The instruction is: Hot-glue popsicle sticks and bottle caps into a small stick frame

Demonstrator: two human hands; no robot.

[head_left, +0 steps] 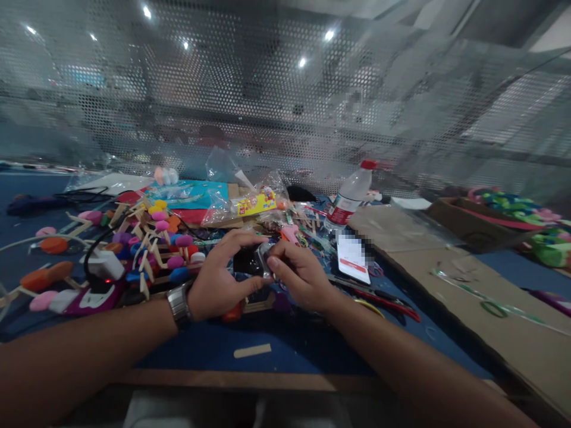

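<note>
Near the middle of the blue table, my left hand (220, 276), with a metal watch on its wrist, curves its fingers and thumb around a small dark object (246, 261). My right hand (301, 276) pinches a shiny, clear plastic piece (266, 259) at the right side of that dark object. What exactly the dark object is cannot be made out. Below the hands, a flat wooden stick (252, 351) lies near the table's front edge. Partly behind my hands are a purple round piece (282, 302) and more wooden sticks.
Colourful pieces with wooden sticks (154, 255) and a purple glue gun (96, 298) crowd the left. A bottle (350, 199), a lit phone (352, 257) and red-handled pliers (392, 306) are to the right, beside cardboard (468, 303). A yellow-labelled packet (256, 204) lies behind.
</note>
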